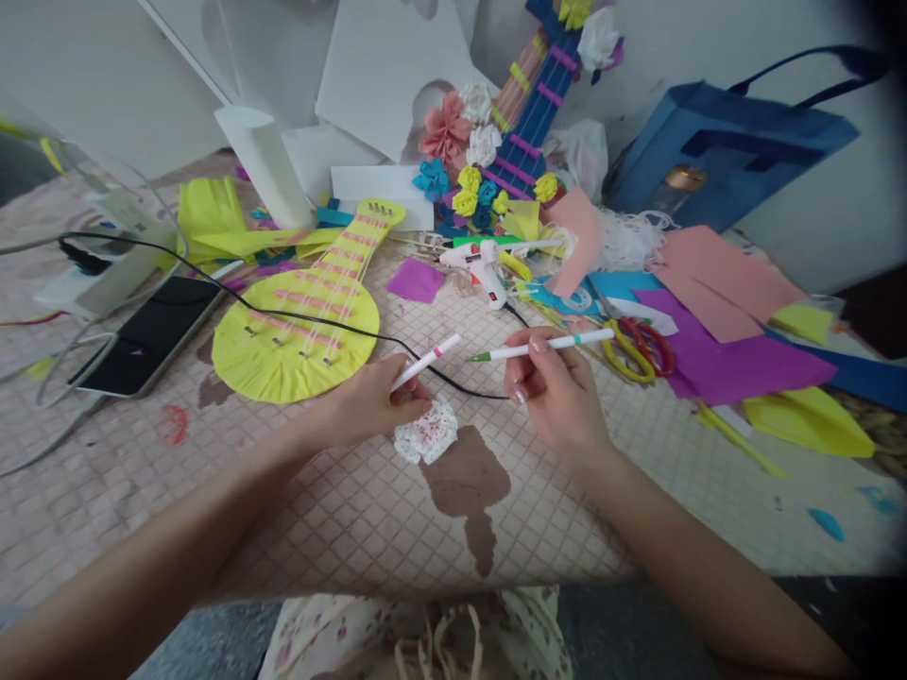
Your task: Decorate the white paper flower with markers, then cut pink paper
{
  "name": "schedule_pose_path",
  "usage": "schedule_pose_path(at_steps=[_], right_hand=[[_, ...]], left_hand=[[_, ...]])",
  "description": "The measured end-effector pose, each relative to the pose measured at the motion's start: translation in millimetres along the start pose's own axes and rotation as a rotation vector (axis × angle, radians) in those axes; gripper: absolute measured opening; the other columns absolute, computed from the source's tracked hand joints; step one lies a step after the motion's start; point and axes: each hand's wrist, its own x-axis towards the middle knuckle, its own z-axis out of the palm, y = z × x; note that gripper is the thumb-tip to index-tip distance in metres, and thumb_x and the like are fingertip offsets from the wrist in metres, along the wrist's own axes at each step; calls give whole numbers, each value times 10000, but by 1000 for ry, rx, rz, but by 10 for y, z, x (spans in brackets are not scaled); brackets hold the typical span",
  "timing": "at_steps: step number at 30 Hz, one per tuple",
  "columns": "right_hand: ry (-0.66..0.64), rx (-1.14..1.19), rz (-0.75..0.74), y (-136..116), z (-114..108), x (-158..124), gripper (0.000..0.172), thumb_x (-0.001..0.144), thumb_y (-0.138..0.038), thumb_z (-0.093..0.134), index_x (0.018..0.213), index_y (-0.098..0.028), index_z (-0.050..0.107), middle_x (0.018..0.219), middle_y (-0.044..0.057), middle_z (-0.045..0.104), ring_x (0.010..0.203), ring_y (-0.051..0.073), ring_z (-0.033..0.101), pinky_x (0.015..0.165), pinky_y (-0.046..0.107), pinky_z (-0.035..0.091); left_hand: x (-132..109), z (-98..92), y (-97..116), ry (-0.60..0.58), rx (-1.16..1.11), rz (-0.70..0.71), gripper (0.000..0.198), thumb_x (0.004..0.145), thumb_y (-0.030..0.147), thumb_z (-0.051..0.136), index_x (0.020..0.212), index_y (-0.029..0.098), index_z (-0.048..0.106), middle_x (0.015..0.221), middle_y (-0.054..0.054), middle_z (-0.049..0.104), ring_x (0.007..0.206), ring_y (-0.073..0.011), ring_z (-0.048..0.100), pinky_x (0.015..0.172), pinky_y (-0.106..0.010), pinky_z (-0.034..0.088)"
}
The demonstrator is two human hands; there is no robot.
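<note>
Left fingers (411,410) around pink-banded pen (428,362), speckled flower (431,433) at their tips

I can read no lettering, brand or number anywhere: nothing legible shows on the pink-banded pen (427,363) or green-tipped pen (567,341) I hold; the glue gun's (483,271) small marks, mid-frame, are too blurred.

We hold both bare forearms (634,510) forward, our left hand (386,401) and right hand (556,389) (each curled into a pinch) apart.
</note>
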Motion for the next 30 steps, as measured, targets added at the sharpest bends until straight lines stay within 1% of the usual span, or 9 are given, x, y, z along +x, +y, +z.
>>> schedule_pose_path(at_steps=[2,5,7,9,11,14,20,26,30], right_hand=[[-4,-23,3,-13,-1,-13,183,925,-343,525,835,-223,629,547,-53,463,471,77,407,433,209,327],[-61,-134,-15,-47,9,-64,198,931,-346,515,827,-224,631,548,-54,440,483,81,397,441,218,311],[-143,-288,-37,-69,27,-115,199,936,-321,506,828,-216,636,567,-50,452,489,78,390,446,224,296],[-237,-463,-75,-79,53,-167,161,933,-272,501,862,-210,632,626,-40,505,494,72,393,452,228,297],[-310,-601,-128,-71,79,-204,104,914,-231,514,892,-206,612,697,-27,556,516,73,428,464,226,324],[-341,-709,-210,-39,108,-223,47,887,-208,535,885,-205,581,721,-16,579,583,97,504,505,225,385],[-347,-750,-301,-10,139,-220,50,877,-172,540,884,-206,576,714,-20,602,635,106,559,556,217,435],[-405,-764,-319,4,167,-227,50,890,-172,534,894,-195,579,751,-16,622,609,85,555,549,201,441],[-374,-736,-353,-17,160,-232,52,888,-171,541,906,-200,580,761,-16,633,612,86,565,554,200,450]], left_hand=[[-15,-11,-11,-29,-5,-11,287,790,416,599,912,157,591,754,-20,609,615,-128,552,553,-249,427],[-36,-43,-24,-74,-5,-27,303,788,420,605,948,164,579,754,-13,604,620,-132,554,550,-250,429],[-47,-61,-30,-88,-5,-35,289,789,411,603,941,168,571,749,-7,601,617,-130,549,547,-250,426],[-53,-65,-37,-84,2,-33,266,797,408,593,911,170,561,729,1,588,601,-125,537,540,-250,417],[-55,-55,-50,-69,12,-26,250,804,407,585,883,173,547,709,8,574,586,-121,525,532,-250,408],[-52,-25,-77,-48,12,-28,236,803,398,587,859,177,523,707,13,568,580,-117,517,528,-251,406],[-45,-3,-82,-26,19,-26,216,805,384,586,827,185,505,684,25,548,568,-110,500,518,-249,398],[-36,3,-64,-28,15,-12,198,798,359,592,812,181,506,671,27,538,557,-105,488,517,-247,392],[-43,15,-66,-15,17,-15,184,792,346,596,823,183,515,671,28,538,563,-107,487,520,-247,392]])
